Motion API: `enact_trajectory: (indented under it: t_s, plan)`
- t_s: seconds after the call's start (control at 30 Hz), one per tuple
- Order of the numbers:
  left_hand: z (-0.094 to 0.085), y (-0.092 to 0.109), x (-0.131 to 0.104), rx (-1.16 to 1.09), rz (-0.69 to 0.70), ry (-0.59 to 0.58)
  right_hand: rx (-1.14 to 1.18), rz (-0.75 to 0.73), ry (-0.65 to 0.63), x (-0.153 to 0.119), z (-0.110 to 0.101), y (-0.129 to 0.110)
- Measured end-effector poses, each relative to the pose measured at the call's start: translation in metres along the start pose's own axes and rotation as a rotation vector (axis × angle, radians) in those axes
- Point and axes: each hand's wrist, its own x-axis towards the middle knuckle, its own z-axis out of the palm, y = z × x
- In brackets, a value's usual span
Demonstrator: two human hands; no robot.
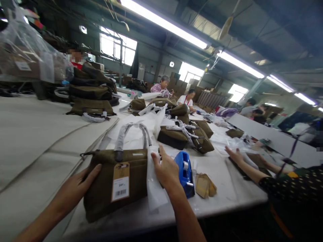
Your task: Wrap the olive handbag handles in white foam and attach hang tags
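An olive-green handbag (101, 191) stands on the near table, its arched handles (122, 136) wrapped in pale covering. From its front hangs a brown-and-white price tag (120, 181) with a barcode. My left hand (87, 178) grips the bag's left end, thumb on the front and the other fingers hidden behind. At the right end, my right hand (168, 169) rests against a thin white sheet (154, 188), thumb and forefinger stretched out and apart; its remaining fingers are mostly hidden. Just right of that hand is a blue tape dispenser (185, 174).
Brown tags (205, 185) lie beside the dispenser. More olive bags (174, 136) sit beyond, and others are stacked (91, 106) at the left. A co-worker's hand (236, 156) reaches over the table at right. Several people work farther back.
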Motion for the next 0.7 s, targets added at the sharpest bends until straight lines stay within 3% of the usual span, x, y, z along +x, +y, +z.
enact_trajectory:
  t_s: [0.1, 0.2, 0.27, 0.33, 0.5, 0.7]
  plan:
    - [-0.001, 0.002, 0.013, 0.110, 0.039, 0.039, -0.123, -0.121, 0.039, 0.014, 0.016, -0.008]
    - [0.004, 0.022, 0.032, 0.150, 0.320, 0.120, -0.098, -0.395, -0.158, 0.016, 0.048, -0.013]
    - [0.013, 0.038, 0.045, 0.178, 0.550, 0.031, -0.071, -0.483, -0.264, 0.012, 0.063, -0.014]
    - [0.027, 0.046, 0.055, 0.222, 0.648, -0.113, -0.060, -0.484, -0.290, 0.007, 0.067, -0.011]
    - [0.058, 0.034, 0.051, 0.306, 0.636, -0.300, 0.010, -0.425, -0.361, -0.006, 0.063, -0.002]
    - [0.063, 0.025, 0.043, 0.305, 0.587, -0.430, 0.098, -0.354, -0.349, -0.018, 0.083, -0.003]
